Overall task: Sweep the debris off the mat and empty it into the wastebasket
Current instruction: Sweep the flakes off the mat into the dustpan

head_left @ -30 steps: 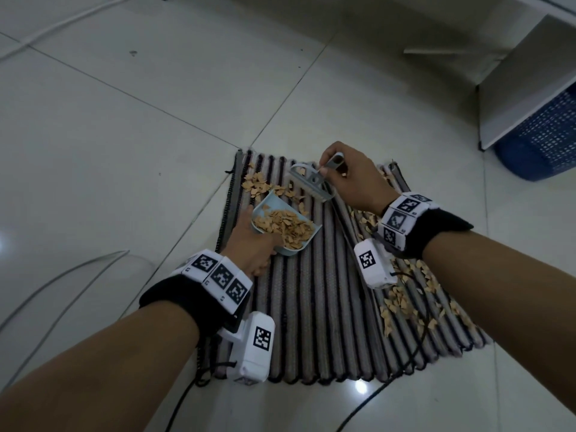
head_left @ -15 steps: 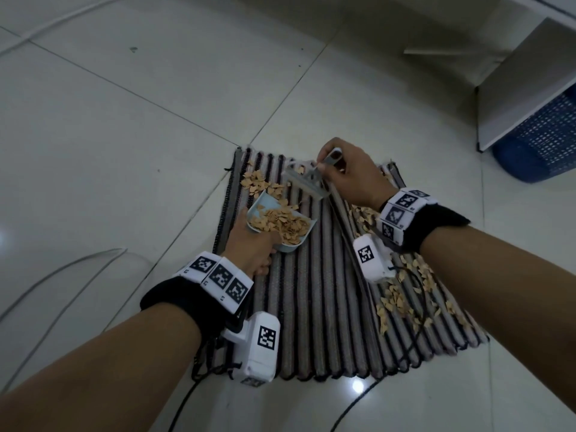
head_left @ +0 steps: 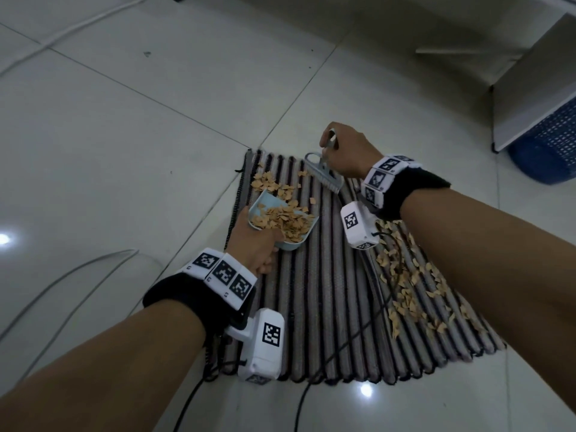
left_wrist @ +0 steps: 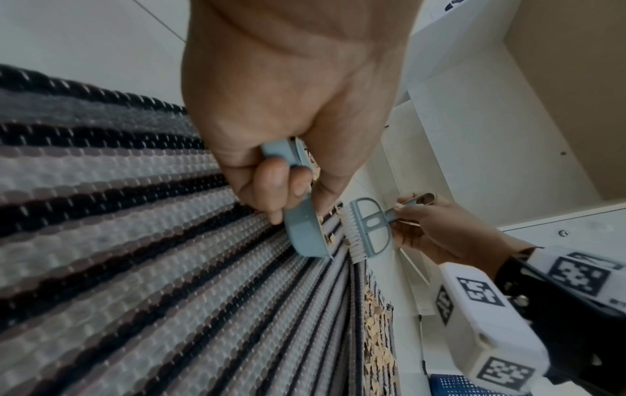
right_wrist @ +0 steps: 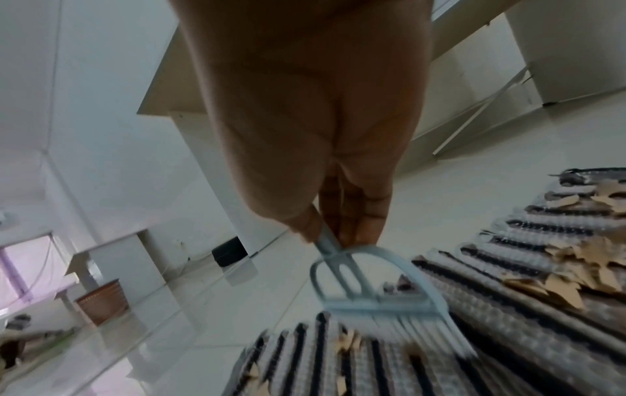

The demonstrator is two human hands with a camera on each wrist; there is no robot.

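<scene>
A striped mat (head_left: 324,294) lies on the tiled floor. My left hand (head_left: 254,244) grips the handle of a light blue dustpan (head_left: 290,243), which rests on the mat's far left part heaped with tan chips (head_left: 285,219). My right hand (head_left: 346,148) pinches the handle of a small blue brush (head_left: 324,173) (left_wrist: 364,230) (right_wrist: 376,294), held over the mat's far edge just beyond the pan. Loose chips (head_left: 268,182) lie ahead of the pan, and more chips (head_left: 408,285) are scattered along the mat's right side. The blue wastebasket (head_left: 548,151) stands at the far right.
A white shelf unit (head_left: 530,88) stands over the wastebasket at the right. Cables (head_left: 62,282) run across the floor on the left, and black cords (head_left: 349,344) from my wrist cameras trail over the mat's near edge.
My right hand has drawn the brush back toward the mat's far edge, away from the dustpan. The pan and my left hand have stayed about where they were.
</scene>
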